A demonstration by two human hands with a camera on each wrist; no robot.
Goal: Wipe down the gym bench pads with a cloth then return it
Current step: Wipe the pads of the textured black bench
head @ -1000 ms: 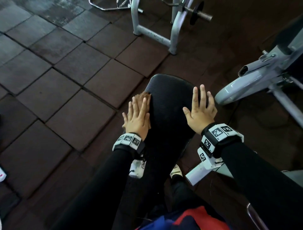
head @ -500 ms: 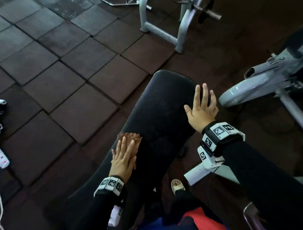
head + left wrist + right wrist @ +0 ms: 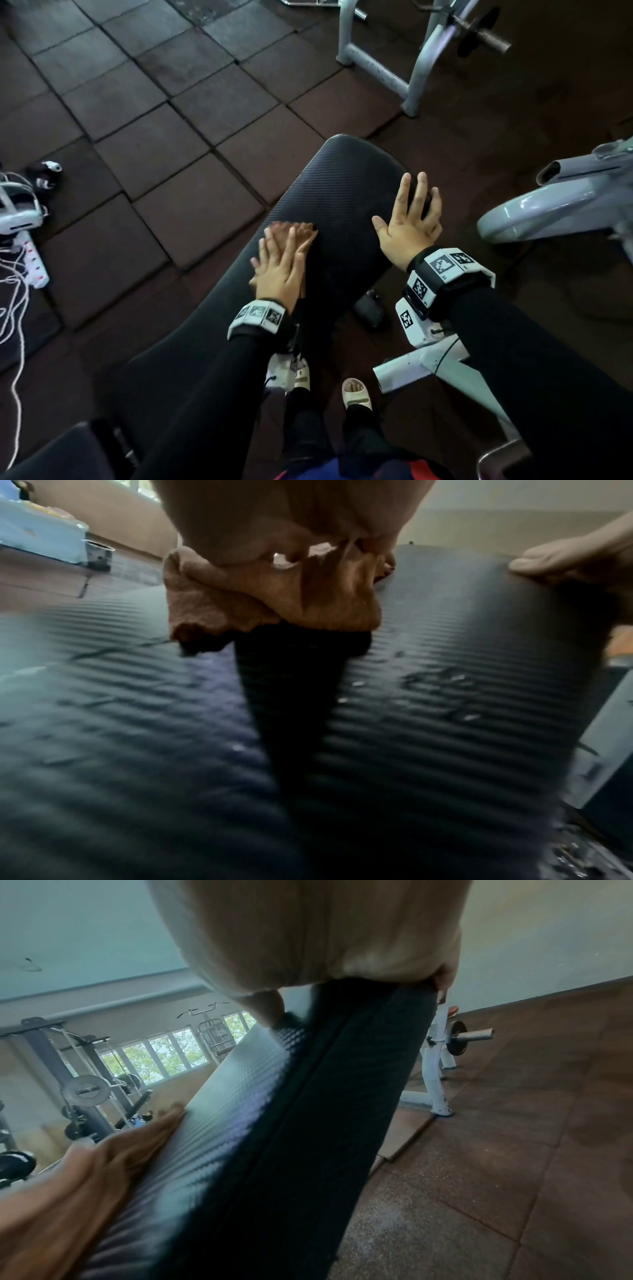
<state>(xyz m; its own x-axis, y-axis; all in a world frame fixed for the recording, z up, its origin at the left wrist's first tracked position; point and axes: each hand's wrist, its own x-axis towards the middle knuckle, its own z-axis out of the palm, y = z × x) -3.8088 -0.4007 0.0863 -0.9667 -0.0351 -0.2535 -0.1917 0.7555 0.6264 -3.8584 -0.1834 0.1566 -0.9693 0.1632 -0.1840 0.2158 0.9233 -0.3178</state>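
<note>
While the left hand [image 3: 279, 270] lies flat with straight fingers on the brown cloth [image 3: 297, 232], it presses that cloth against the left part of the black ribbed bench pad [image 3: 346, 178]; the crumpled front edge of the cloth shows past the fingertips, and in the left wrist view the cloth [image 3: 270, 599] bunches under the palm on the pad's ridged surface [image 3: 445, 737]. On the pad's right edge the right hand [image 3: 409, 222] rests with fingers spread and straight, the outer ones reaching over the side; the right wrist view shows its palm on the pad's rim [image 3: 359, 1069]. Both forearms wear black sleeves and marker-covered wristbands. Dark square rubber floor tiles [image 3: 150, 144] surround the desk. A white steel rack [image 3: 411, 68] with a barbell end stands beyond the pad, a pale grey machine frame [image 3: 555, 202] sits at the right, and a power strip [image 3: 34, 260] with white cables lies on the floor at the left.
</note>
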